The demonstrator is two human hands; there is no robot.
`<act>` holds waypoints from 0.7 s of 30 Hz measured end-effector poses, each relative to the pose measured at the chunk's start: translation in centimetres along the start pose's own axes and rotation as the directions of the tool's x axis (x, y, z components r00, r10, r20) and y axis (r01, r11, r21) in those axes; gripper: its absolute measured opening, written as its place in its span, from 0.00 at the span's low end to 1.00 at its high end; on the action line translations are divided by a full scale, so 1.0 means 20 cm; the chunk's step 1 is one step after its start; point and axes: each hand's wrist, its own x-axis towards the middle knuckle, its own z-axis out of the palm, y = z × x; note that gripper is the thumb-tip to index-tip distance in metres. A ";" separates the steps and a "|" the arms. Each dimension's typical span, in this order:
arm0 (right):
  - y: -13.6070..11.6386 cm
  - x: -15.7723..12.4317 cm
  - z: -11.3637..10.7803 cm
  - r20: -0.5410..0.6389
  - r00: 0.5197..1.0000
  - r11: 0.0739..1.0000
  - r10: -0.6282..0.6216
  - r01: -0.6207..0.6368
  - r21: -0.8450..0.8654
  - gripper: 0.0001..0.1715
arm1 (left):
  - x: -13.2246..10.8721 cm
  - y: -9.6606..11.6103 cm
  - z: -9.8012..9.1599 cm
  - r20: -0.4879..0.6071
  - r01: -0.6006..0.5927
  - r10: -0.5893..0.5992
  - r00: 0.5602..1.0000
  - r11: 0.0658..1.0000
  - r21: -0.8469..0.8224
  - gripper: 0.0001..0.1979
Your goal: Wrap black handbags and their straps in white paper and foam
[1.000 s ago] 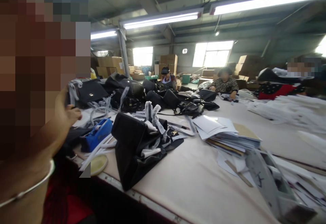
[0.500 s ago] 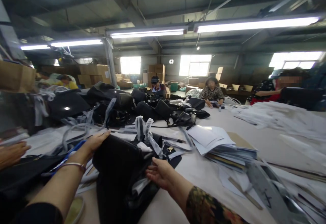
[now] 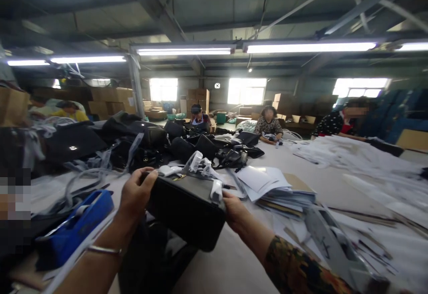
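A black handbag is held up between my two hands, tilted, with its dark flat base toward me. White wrapping covers its handle parts on top. My left hand grips the bag's upper left corner, thumb over the edge. At the right end my right hand is closed on the bag beside a wrapped strap piece; some of its fingers are hidden behind the bag. Below lies more black material, partly in shadow.
A blue tape dispenser stands left of my forearm, a grey dispenser at right. Stacked papers lie beyond my right hand. Piled black bags fill the table's far side. Several co-workers sit around; white sheets lie at right.
My right hand, earlier open beside the bag, now grips its right end. The bag has been turned and lifted, its base now toward me. The view has shifted, showing more of the blue dispenser.
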 end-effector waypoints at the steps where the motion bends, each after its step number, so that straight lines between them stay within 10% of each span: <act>1: -0.06 -0.06 -0.08 -0.008 1.000 1.000 -0.028 0.028 -0.003 0.24 | -0.09 0.06 0.04 0.035 -0.007 0.007 0.999 1.000 -0.013 0.23; 6: -0.24 -0.46 -0.56 -0.064 0.991 0.983 -0.116 0.105 -0.149 0.26 | -0.66 0.22 0.19 0.200 0.019 -0.024 0.980 0.999 0.030 0.26; 13: -0.09 -1.05 -1.07 -0.175 0.980 0.905 -0.092 0.009 -0.425 0.16 | -1.37 -0.09 0.21 0.601 0.123 -0.193 0.776 0.980 0.156 0.27; 17: -0.01 -1.17 -1.25 -0.109 0.989 0.663 -0.099 -0.016 -0.748 0.15 | -1.37 -0.14 0.16 0.659 -0.022 -0.114 0.743 0.981 0.195 0.24; 21: -0.09 -1.11 -1.34 -0.180 0.883 0.391 -0.434 0.004 -0.920 0.20 | -1.15 -0.02 0.21 0.733 -0.097 -0.007 0.680 0.990 0.099 0.21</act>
